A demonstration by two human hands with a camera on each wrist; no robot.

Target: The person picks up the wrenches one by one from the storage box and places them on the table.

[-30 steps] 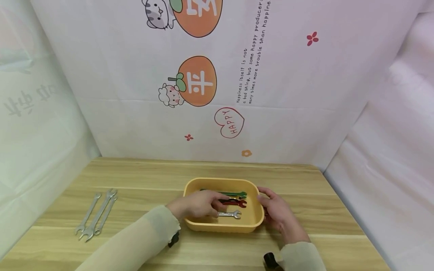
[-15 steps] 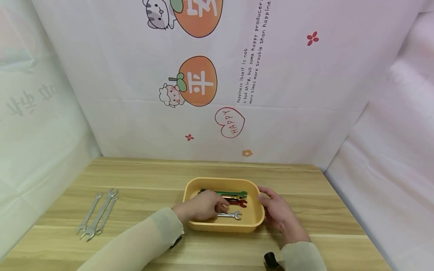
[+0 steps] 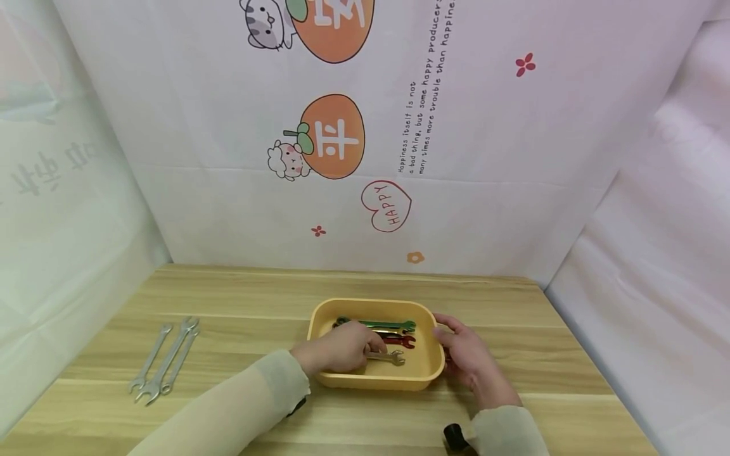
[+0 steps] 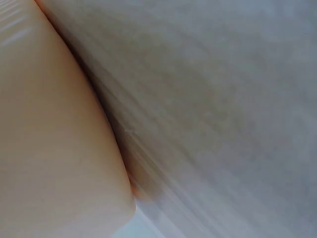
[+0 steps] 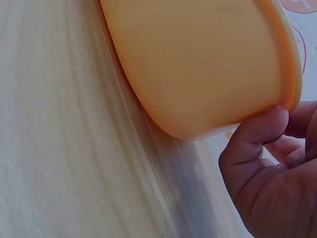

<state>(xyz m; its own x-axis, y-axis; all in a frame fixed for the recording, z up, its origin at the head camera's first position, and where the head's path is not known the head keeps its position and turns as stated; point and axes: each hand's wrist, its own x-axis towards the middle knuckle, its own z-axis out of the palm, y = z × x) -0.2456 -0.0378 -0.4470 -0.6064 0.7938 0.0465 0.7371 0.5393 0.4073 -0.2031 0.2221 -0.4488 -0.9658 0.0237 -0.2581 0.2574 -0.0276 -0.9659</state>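
Found three loose wrenches (image 3: pixel 167 361) on the tabletop (image 3: pixel 245 291), well left of the fingers of the left hand (image 3: pixel 342 347), unmoved over the past second. Noticed faint characters (image 3: pixel 35 178) on the left sheet (image 3: pixel 63 234), hard to make out. Saw the left hand's fingers curled further than half a second before, clamped on the silver wrench (image 3: pixel 386 356) in the yellow tray (image 3: pixel 371 382). Found its free end just right of the fingers, shifted slightly nearer the red wrench (image 3: pixel 402 341); glimpsed a green wrench (image 3: pixel 399 326) farther beyond. Read, high beyond the fingers, "HAPPY" in a red heart (image 3: pixel 386 206), then sideways lettering (image 3: pixel 421 120), "Happiness itself is not a bad thing", and more. Found the right hand's (image 3: pixel 469 356) fingers unmoved, clamped on the tray's right rim.
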